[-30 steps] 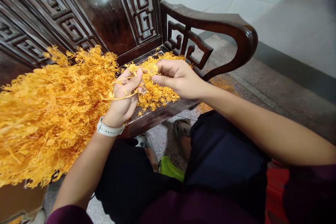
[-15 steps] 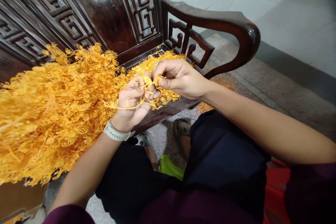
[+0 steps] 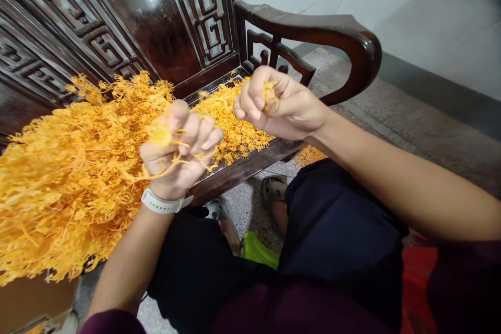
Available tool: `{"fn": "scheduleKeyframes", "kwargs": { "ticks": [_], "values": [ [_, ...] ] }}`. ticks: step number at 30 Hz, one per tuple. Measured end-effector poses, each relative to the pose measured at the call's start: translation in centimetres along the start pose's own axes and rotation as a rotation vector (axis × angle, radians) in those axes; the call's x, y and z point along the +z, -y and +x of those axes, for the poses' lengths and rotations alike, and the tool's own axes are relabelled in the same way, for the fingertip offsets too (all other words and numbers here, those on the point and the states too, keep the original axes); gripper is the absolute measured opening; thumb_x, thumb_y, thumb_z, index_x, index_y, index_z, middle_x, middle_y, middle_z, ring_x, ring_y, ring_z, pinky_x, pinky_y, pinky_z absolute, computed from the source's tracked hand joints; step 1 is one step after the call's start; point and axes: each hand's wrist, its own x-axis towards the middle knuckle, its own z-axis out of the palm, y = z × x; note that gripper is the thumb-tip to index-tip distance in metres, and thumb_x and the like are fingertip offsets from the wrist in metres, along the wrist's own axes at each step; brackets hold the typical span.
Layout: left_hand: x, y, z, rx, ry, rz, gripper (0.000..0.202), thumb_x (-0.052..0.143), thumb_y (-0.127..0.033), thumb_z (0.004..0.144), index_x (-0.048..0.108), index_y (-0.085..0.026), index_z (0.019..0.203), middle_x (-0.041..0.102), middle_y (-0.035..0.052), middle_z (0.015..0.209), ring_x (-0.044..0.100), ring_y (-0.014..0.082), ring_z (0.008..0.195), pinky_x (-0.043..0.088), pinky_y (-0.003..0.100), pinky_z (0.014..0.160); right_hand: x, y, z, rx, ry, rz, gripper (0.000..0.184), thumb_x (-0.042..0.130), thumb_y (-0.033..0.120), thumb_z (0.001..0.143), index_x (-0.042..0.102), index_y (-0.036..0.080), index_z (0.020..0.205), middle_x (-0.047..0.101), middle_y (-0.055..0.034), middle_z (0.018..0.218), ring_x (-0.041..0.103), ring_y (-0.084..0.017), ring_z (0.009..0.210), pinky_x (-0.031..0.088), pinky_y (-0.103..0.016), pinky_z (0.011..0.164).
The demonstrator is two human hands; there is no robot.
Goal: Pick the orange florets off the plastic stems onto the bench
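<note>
My left hand [image 3: 178, 151], with a white watch band at the wrist, is closed round a thin orange plastic frame [image 3: 166, 164] whose stems stick out below the fingers. My right hand [image 3: 279, 104] is a loose fist pinching small orange plastic pieces [image 3: 269, 91] above the seat. The two hands are apart, over the front edge of a dark carved wooden bench [image 3: 242, 167]. A big heap of orange plastic frames [image 3: 66, 172] lies left of my left hand. A smaller pile of loose orange bits [image 3: 230, 125] lies on the seat between the hands.
The bench's curved armrest [image 3: 332, 31] rises right behind my right hand. Its carved back [image 3: 156, 15] fills the upper left. A cardboard box [image 3: 27, 302] sits at the lower left. My knees in dark cloth, a sandalled foot [image 3: 274, 193] and a green object [image 3: 260, 250] are below.
The hands were together working one orange frame; now they have pulled apart. My right hand rose with small pieces in it and my left moved left and down with the frame.
</note>
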Motion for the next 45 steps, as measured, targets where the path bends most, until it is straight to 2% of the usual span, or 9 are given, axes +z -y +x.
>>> {"fn": "scheduleKeyframes", "kwargs": {
  "ticks": [3,10,13,16,21,28,33,38,45],
  "values": [
    [-0.7,-0.5,0.7,0.056,-0.026,0.002,0.042,0.091,-0.039,0.079,0.051,-0.025,0.075,0.022,-0.0038,0.062,0.028,0.0144,0.057,0.042,0.031,0.058,-0.6,0.8,0.0,0.043,-0.174,-0.051,0.040,0.095,0.047,0.083,0.065,0.022,0.089,0.060,0.0021,0.077,0.059,-0.014,0.076,0.057,-0.032,0.081],
    [-2.8,1.8,3.0,-0.121,-0.082,-0.016,0.022,0.080,-0.040,0.097,0.069,-0.025,0.085,0.049,-0.0016,0.068,0.043,0.0132,0.061,0.048,0.030,0.065,-5.3,-1.5,1.0,0.287,-0.491,-0.218,0.033,0.085,0.047,0.094,0.064,0.021,0.100,0.075,-0.0085,0.096,0.066,-0.019,0.087,0.057,-0.032,0.076],
    [-3.5,2.0,3.4,-0.170,-0.114,-0.070,0.017,0.081,-0.035,0.098,0.071,-0.023,0.089,0.051,-0.0032,0.066,0.047,0.0105,0.059,0.050,0.026,0.063,-6.8,-2.3,1.3,0.420,-0.568,-0.184,0.030,0.077,0.045,0.100,0.061,0.021,0.095,0.070,-0.0078,0.090,0.060,-0.017,0.074,0.054,-0.030,0.066],
    [-3.4,1.9,3.3,-0.211,-0.122,-0.102,0.018,0.081,-0.030,0.098,0.071,-0.020,0.088,0.052,-0.0032,0.067,0.050,0.0081,0.058,0.051,0.021,0.060,-6.8,-2.2,1.3,0.449,-0.619,-0.233,0.024,0.076,0.031,0.100,0.056,0.022,0.090,0.057,-0.0008,0.076,0.047,-0.011,0.059,0.045,-0.026,0.054],
    [-2.7,2.1,3.1,-0.229,-0.126,-0.051,0.018,0.078,-0.027,0.099,0.071,-0.018,0.086,0.054,-0.0022,0.067,0.052,0.0075,0.057,0.052,0.018,0.058,-5.6,-1.4,1.0,0.415,-0.590,-0.229,0.029,0.077,0.008,0.091,0.058,0.023,0.107,0.064,-0.0020,0.085,0.058,-0.014,0.066,0.054,-0.025,0.057],
    [-2.8,2.7,3.1,-0.229,-0.119,0.061,0.016,0.082,-0.027,0.096,0.073,-0.017,0.088,0.057,-0.0013,0.072,0.057,0.0067,0.058,0.053,0.018,0.059,-4.3,-1.3,1.1,0.484,-0.494,-0.117,0.044,0.077,0.004,0.088,0.059,0.018,0.125,0.068,-0.0058,0.102,0.070,-0.018,0.087,0.066,-0.031,0.075],
    [-2.6,3.1,3.1,-0.227,-0.165,0.098,0.016,0.085,-0.022,0.092,0.071,-0.017,0.086,0.062,-0.0002,0.084,0.056,0.0061,0.062,0.053,0.020,0.061,-3.6,-1.1,1.3,0.489,-0.461,-0.064,0.029,0.072,0.015,0.098,0.062,0.019,0.125,0.067,-0.0068,0.119,0.072,-0.017,0.098,0.067,-0.039,0.090],
    [-2.7,3.1,3.0,-0.245,-0.147,0.137,0.020,0.086,-0.025,0.091,0.069,-0.017,0.084,0.056,-0.0010,0.077,0.052,0.0072,0.062,0.049,0.020,0.060,-3.6,-0.8,1.2,0.477,-0.385,-0.075,0.017,0.071,0.029,0.103,0.067,0.018,0.115,0.070,-0.0109,0.124,0.072,-0.021,0.102,0.066,-0.043,0.092],
    [-2.3,3.3,2.6,-0.212,-0.156,0.174,0.030,0.092,-0.029,0.085,0.065,-0.017,0.083,0.059,-0.0015,0.082,0.054,0.0072,0.068,0.047,0.019,0.062,-2.7,-0.4,0.8,0.439,-0.286,-0.153,0.045,0.069,0.061,0.102,0.072,0.016,0.105,0.075,-0.0127,0.110,0.068,-0.018,0.087,0.057,-0.029,0.069]
  ]
}}
